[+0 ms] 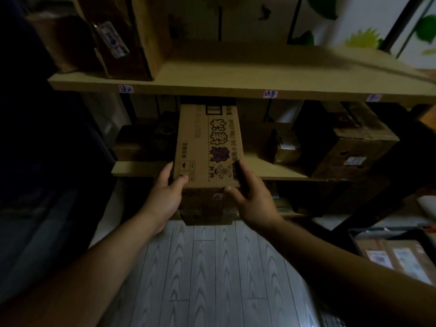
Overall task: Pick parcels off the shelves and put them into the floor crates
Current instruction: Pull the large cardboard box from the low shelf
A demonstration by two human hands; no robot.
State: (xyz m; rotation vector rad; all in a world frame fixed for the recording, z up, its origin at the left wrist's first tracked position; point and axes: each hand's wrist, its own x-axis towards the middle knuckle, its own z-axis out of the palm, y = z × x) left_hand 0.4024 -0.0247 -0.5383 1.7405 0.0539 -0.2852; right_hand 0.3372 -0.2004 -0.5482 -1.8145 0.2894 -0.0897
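You held the long brown cardboard box [207, 147], half off the tan wooden shelf [136, 167], with your left hand [165, 193] and right hand [253, 200] curled round its near corners, likely so it stayed level.

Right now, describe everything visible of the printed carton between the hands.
The carton is a long brown cardboard box, closed, with dark printed characters, a small cartoon figure and handling symbols on its top face. It runs lengthwise over the middle shelf, far end under the upper shelf, near end overhanging the front edge. The left hand and right hand grip its near corners, thumbs on top.
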